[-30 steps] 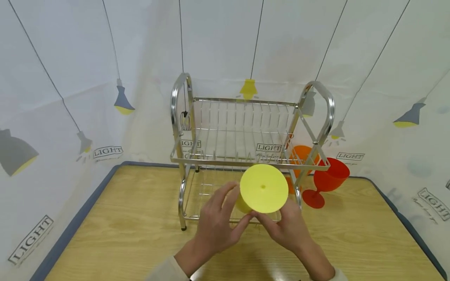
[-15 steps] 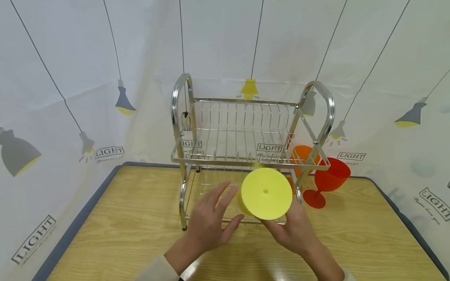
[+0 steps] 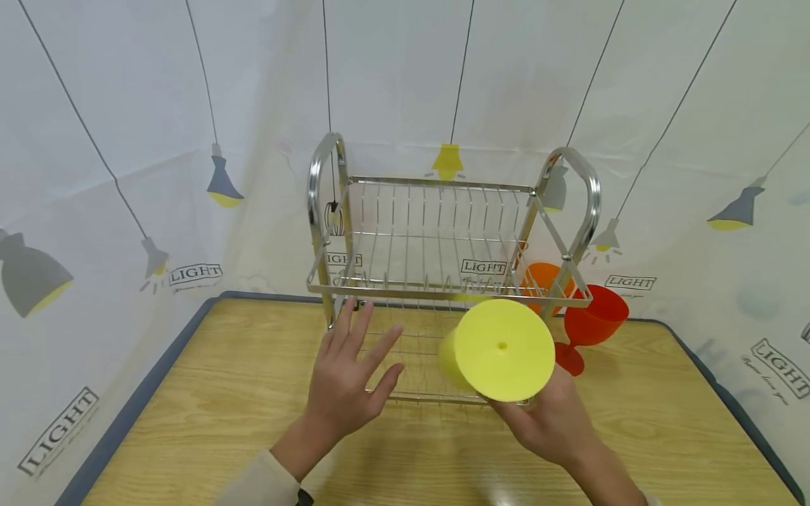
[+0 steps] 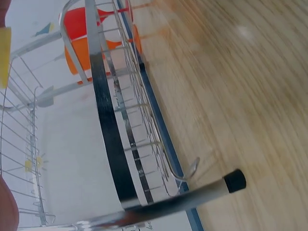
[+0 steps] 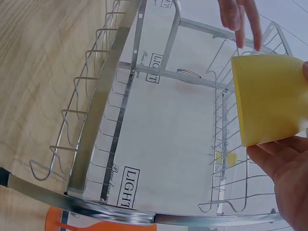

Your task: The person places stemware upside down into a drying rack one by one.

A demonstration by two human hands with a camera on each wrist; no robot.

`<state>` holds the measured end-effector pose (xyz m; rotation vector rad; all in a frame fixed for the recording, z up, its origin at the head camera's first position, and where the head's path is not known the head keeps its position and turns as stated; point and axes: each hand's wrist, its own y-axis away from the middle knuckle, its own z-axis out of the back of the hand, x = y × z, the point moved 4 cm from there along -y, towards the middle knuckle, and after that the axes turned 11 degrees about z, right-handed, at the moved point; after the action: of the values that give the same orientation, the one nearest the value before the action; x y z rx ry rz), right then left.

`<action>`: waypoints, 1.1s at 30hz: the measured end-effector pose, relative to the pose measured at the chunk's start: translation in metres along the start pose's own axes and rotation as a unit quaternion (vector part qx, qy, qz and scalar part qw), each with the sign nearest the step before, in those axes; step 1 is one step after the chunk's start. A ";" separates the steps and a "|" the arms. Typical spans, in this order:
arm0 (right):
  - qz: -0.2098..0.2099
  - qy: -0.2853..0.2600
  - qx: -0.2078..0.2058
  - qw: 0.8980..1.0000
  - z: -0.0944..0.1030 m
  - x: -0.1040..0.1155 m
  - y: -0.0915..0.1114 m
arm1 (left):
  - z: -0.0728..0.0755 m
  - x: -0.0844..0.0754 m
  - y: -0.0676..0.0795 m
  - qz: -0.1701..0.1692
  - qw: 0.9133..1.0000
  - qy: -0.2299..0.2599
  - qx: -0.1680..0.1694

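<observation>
My right hand (image 3: 553, 422) holds a yellow goblet (image 3: 506, 348) by its side, in front of the lower tier of a two-tier metal dish rack (image 3: 418, 292). The goblet is upside down; its round foot faces the head camera. In the right wrist view, my right fingers and thumb curve round its bowl (image 5: 272, 103). The left hand (image 3: 342, 386) is off to the left with fingers spread, touching nothing that I can see, near the rack's left front leg. Only a finger edge (image 4: 6, 207) shows in the left wrist view.
Beyond the rack's right side, a red goblet (image 3: 595, 320) stands upright on the wooden table (image 3: 209, 393). An orange goblet (image 3: 538, 277) is behind it, partly hidden by the rack's frame. A lamp-patterned cloth (image 3: 392, 84) hangs at the back and sides.
My left hand has let go of the yellow goblet and moved left, its fingers spreading. The right hand has shifted the goblet a little to the right. The rack has stayed in place.
</observation>
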<state>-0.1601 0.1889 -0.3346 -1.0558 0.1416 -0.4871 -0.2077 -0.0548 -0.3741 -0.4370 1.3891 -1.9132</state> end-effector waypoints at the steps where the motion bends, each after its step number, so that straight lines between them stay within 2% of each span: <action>1: 0.002 -0.004 -0.004 1.000 0.001 0.000 -0.001 | 0.001 0.002 0.000 0.003 1.000 -0.003 -0.002; 8: 0.005 -0.027 -0.020 0.999 0.009 0.003 -0.007 | 0.004 0.015 0.004 0.029 0.999 -0.019 -0.014; 12: -0.003 -0.041 -0.028 0.999 0.014 0.006 -0.010 | 0.006 0.020 0.005 0.051 0.998 -0.025 -0.036; 19: -0.009 -0.036 -0.032 0.999 0.025 0.013 -0.020 | 0.009 0.028 0.005 0.111 0.990 -0.007 -0.091; 23: 0.002 -0.044 -0.046 0.998 0.029 0.016 -0.027 | 0.010 0.033 0.006 0.144 0.984 0.001 -0.105; 28: 0.012 -0.027 -0.057 0.998 0.034 0.022 -0.034 | 0.010 0.040 0.007 0.208 0.974 0.016 -0.093; 33: -0.011 -0.013 -0.051 0.999 0.041 0.026 -0.040 | 0.009 0.046 0.005 0.265 0.961 0.046 -0.070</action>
<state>-0.1352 0.1942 -0.2768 -1.1637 0.1319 -0.4896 -0.2312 -0.0949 -0.3815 -0.0261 1.5225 -1.4177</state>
